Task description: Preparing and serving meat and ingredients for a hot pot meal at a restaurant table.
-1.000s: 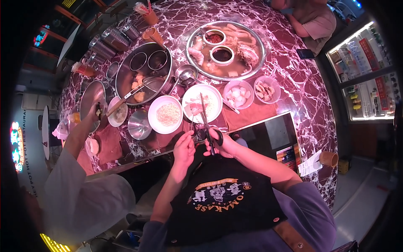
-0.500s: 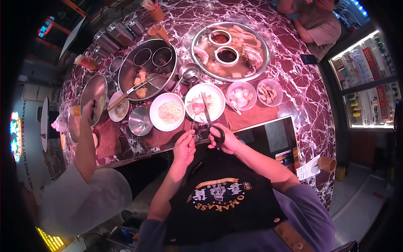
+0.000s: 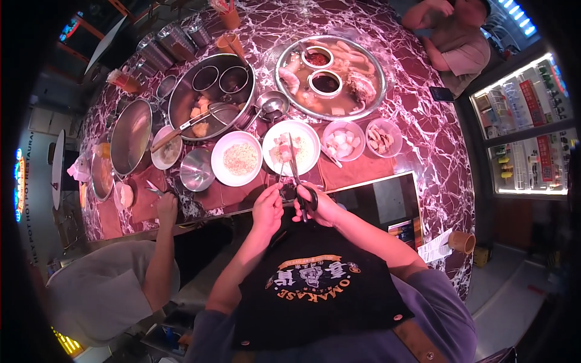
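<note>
My right hand [image 3: 321,207] grips black-handled scissors [image 3: 309,195], whose blades reach over a white bowl [image 3: 314,158]. Pale, pinkish food pieces [image 3: 281,148] lie inside that bowl. My left hand [image 3: 267,207] is closed on a thin metal utensil, apparently tweezers [image 3: 281,176], its tip at the bowl's near rim. Just left stands another white bowl [image 3: 216,166] of crumbly, light-coloured food. To the right are two small clear bowls, one with white chunks [image 3: 344,140] and one with brownish pieces [image 3: 380,140].
A large pot [image 3: 175,112] holds food, a strainer and two inner cups. Behind the bowls sits a round metal platter [image 3: 384,81] with broth, meats and two sauce cups. At left, a co-worker's hand [image 3: 167,207] is beside a metal tool. Another person [image 3: 457,51] sits far right.
The co-worker's arm has drawn back from the pan at left toward the table's near edge. My hands stay at the bowl, scissors tilted slightly differently. The view has shifted a little.
</note>
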Demonstrator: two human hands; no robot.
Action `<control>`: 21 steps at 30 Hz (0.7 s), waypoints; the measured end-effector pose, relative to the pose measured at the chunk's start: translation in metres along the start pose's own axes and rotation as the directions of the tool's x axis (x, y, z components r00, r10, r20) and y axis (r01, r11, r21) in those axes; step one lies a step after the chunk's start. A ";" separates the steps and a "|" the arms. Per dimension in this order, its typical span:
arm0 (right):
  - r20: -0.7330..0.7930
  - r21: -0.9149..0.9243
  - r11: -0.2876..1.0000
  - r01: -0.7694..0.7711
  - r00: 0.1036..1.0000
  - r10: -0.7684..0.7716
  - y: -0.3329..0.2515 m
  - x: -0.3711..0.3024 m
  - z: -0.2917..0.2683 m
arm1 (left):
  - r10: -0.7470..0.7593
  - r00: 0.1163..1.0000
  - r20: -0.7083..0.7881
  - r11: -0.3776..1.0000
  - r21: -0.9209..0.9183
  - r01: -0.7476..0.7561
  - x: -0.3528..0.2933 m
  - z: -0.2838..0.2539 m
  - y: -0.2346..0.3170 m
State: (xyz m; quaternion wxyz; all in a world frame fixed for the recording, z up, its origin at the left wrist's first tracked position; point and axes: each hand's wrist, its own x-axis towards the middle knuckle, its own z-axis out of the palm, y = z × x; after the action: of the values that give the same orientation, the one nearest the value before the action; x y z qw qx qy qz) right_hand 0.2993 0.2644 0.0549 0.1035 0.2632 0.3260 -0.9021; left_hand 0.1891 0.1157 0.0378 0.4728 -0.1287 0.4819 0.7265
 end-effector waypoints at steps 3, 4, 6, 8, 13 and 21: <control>-0.013 0.043 0.998 0.047 0.999 -0.047 -0.003 0.004 0.002 | 0.042 0.999 0.020 0.999 -0.007 -0.042 -0.006 0.004 -0.006; -0.023 0.058 0.997 0.051 0.998 -0.050 -0.001 0.004 0.002 | 0.034 0.999 0.017 0.999 -0.014 -0.034 -0.008 0.003 -0.010; -0.063 0.044 0.998 0.053 0.997 -0.050 0.003 0.004 0.003 | 0.057 0.998 -0.015 0.998 0.001 -0.057 -0.009 0.002 -0.013; -0.136 -0.017 0.996 0.088 0.987 -0.090 0.007 0.005 0.002 | 0.076 0.996 -0.036 0.996 0.041 -0.074 -0.014 -0.002 -0.016; -0.258 -0.158 0.981 0.108 0.955 -0.147 -0.011 0.014 -0.025 | 0.097 0.995 -0.027 0.981 0.169 -0.092 -0.032 -0.014 -0.014; -0.237 -0.855 0.517 -0.040 0.917 -0.322 -0.035 -0.001 -0.060 | 0.200 0.979 0.047 0.619 0.768 -0.163 -0.021 -0.013 0.030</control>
State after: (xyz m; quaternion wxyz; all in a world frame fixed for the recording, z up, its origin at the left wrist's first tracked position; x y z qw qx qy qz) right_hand 0.3120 0.3292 0.0350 0.0801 0.3149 0.7555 -0.5689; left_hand 0.1721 0.0902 0.0618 0.3962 0.1180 0.7649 0.4939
